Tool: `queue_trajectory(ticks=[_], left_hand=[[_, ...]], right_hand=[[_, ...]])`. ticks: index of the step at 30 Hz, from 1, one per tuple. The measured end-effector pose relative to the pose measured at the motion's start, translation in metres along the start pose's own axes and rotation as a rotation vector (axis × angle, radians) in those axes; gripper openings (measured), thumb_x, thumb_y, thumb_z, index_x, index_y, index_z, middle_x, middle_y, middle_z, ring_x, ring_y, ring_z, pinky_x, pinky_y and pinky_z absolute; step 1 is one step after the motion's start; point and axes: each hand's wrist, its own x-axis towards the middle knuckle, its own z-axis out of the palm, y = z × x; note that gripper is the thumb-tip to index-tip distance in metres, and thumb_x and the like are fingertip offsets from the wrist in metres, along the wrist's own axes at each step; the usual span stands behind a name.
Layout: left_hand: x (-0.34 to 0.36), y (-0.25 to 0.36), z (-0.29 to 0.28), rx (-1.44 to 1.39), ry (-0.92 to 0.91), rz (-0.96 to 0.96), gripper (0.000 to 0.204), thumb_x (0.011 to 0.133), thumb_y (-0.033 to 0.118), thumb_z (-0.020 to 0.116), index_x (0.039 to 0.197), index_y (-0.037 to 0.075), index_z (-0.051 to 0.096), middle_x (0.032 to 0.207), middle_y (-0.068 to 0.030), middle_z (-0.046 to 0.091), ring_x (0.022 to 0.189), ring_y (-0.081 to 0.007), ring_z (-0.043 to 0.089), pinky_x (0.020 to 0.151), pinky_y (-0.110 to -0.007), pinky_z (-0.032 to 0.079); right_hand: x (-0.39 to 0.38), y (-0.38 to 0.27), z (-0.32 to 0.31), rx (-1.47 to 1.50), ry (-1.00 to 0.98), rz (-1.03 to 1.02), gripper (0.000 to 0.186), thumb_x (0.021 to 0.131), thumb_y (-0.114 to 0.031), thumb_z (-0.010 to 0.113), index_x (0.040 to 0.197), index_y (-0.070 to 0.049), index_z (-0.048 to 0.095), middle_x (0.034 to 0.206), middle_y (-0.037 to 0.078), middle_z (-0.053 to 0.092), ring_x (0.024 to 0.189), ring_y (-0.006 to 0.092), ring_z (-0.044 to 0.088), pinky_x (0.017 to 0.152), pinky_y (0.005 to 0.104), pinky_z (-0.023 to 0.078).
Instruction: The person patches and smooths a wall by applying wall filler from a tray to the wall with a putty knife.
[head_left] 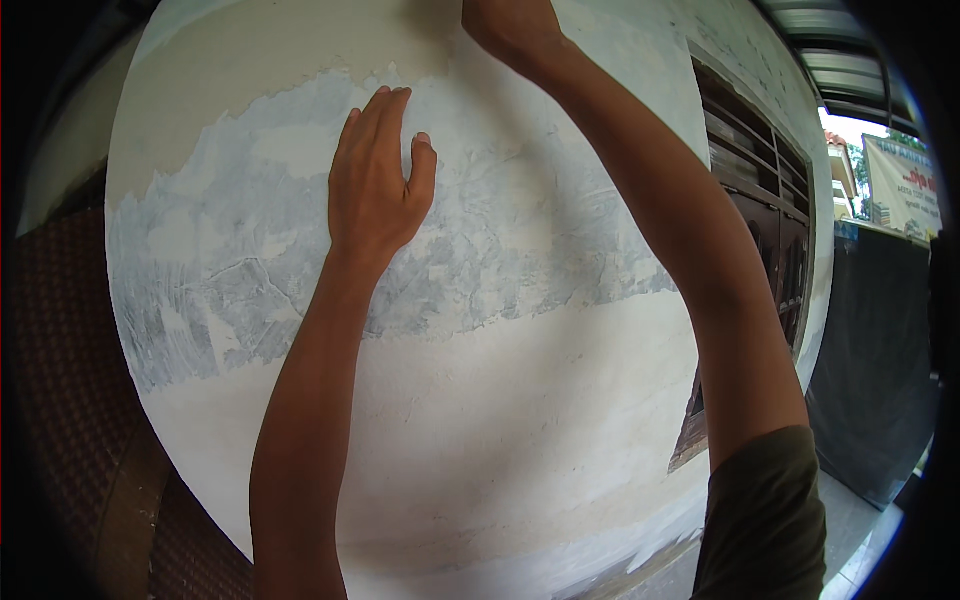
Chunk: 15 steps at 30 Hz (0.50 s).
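Note:
A pale wall (520,400) fills most of the picture, with a patchy grey-blue band (480,270) across its middle and a smoother beige coat (270,60) above it at the upper left. My left hand (375,185) is open, palm toward the wall, its fingers stretched upward and the thumb apart; it looks laid against the grey-blue band. Raised to the top edge, my right hand (515,30) is cut off by the frame. Its fingers and anything they hold are out of sight.
At the right, a dark wooden window (765,200) with slats is set in the wall. Beyond it hang a black sheet (865,350) and a white banner (900,185) under a corrugated roof (835,40). A brown woven-looking surface (65,350) stands at the left.

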Motion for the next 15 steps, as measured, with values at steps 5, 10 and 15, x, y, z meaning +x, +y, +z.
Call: queue_trajectory(ticks=[5, 10, 15], left_hand=[[0.002, 0.004, 0.001, -0.016, -0.042, -0.028, 0.045, 0.096, 0.017, 0.047, 0.136, 0.0, 0.053, 0.139, -0.0229, 0.055, 0.131, -0.0393, 0.051, 0.118, -0.046, 0.032], [-0.002, -0.005, -0.008, 0.001, -0.038, -0.035, 0.044, 0.095, 0.016, 0.046, 0.135, 0.0, 0.054, 0.139, -0.0231, 0.055, 0.131, -0.0392, 0.051, 0.117, -0.047, 0.032], [0.0, 0.0, -0.002, 0.014, 0.003, -0.001, 0.042, 0.091, 0.015, 0.05, 0.129, -0.004, 0.057, 0.131, -0.0231, 0.061, 0.128, -0.0373, 0.054, 0.114, -0.048, 0.037]], right_hand=[[0.0, 0.01, 0.032, -0.148, -0.058, -0.032, 0.019, 0.091, -0.003, 0.056, 0.102, 0.009, 0.065, 0.107, 0.02, 0.063, 0.095, 0.0353, 0.063, 0.079, 0.0404, 0.059], [-0.046, -0.044, -0.017, 0.111, -0.125, -0.082, 0.02, 0.087, 0.0, 0.057, 0.103, 0.008, 0.066, 0.105, 0.02, 0.063, 0.095, 0.035, 0.063, 0.08, 0.0399, 0.058], [0.0, 0.006, -0.011, 0.062, -0.01, 0.031, 0.021, 0.088, 0.001, 0.054, 0.104, 0.004, 0.068, 0.107, 0.019, 0.063, 0.096, 0.0335, 0.063, 0.079, 0.0394, 0.058]])
